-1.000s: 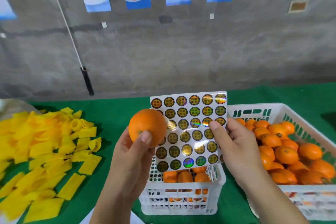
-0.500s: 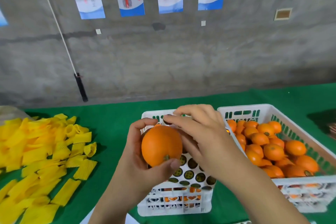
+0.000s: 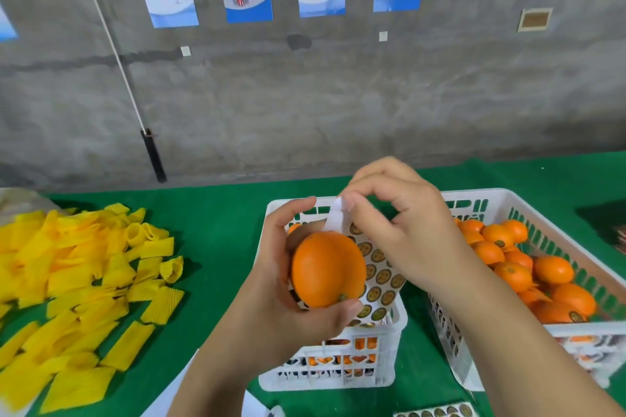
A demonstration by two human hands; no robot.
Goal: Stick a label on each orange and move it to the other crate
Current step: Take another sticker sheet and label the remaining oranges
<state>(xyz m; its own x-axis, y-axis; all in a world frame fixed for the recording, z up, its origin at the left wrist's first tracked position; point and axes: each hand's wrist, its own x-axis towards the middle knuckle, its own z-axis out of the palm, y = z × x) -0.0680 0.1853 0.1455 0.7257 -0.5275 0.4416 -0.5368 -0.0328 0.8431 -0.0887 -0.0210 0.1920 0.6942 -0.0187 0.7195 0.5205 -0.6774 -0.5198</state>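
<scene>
Orange fruit: one orange gripped in left hand, thumb under, fingers behind, over the near white crate. Change since a second ago: label sheet, then held up flat, now lies low behind the fruit with its top corner bent over. Right hand pinches that corner with thumb and forefinger. Label itself not distinguishable. Judgement: peel in progress; sticking follows, then transfer to right crate holding labelled oranges.
</scene>
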